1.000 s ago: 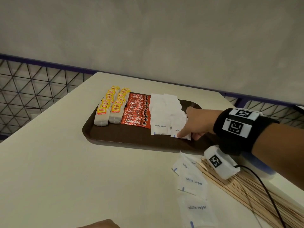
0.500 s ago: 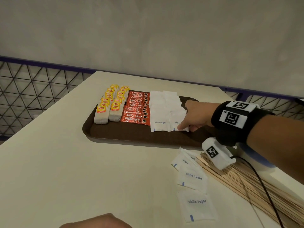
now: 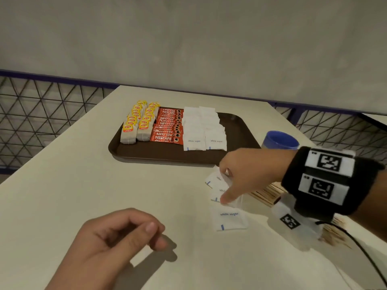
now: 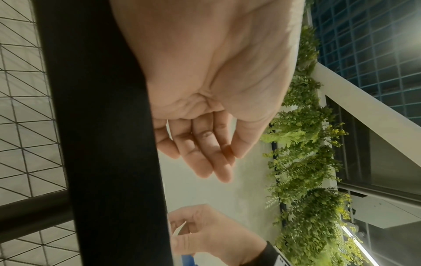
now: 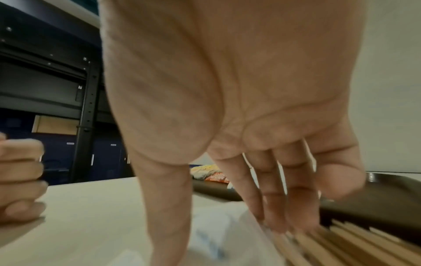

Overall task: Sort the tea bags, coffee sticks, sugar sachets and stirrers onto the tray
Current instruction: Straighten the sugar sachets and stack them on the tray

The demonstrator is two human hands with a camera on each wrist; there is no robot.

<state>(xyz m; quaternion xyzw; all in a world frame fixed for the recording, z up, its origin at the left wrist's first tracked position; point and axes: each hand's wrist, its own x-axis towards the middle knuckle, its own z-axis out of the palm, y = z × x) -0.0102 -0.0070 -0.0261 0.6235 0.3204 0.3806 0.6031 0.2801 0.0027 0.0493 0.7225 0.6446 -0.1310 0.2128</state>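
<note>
Two rows of Lipton tea bags (image 3: 137, 124), Nescafé Classic coffee sticks (image 3: 168, 127) and "white sugar" sachets (image 3: 204, 130) lie on the brown tray (image 3: 146, 154). Right hand (image 3: 247, 174) pinches a loose sachet (image 3: 219, 186) beside wooden stirrers (image 3: 266, 192). Left hand (image 3: 111, 243) hangs loosely curled, holding nothing.

A cream-coloured desk (image 3: 69, 197) carries a dark brown tray (image 3: 236, 130) toward twelve o'clock. A blue cup (image 3: 280, 140) stands on the desk just beside the tray's three o'clock edge. Loose white sugar sachets (image 3: 229, 219) lie on the surface at the tray's five o'clock, with a bundle of wooden stirrers (image 3: 263, 192) on the desk at their three o'clock.
</note>
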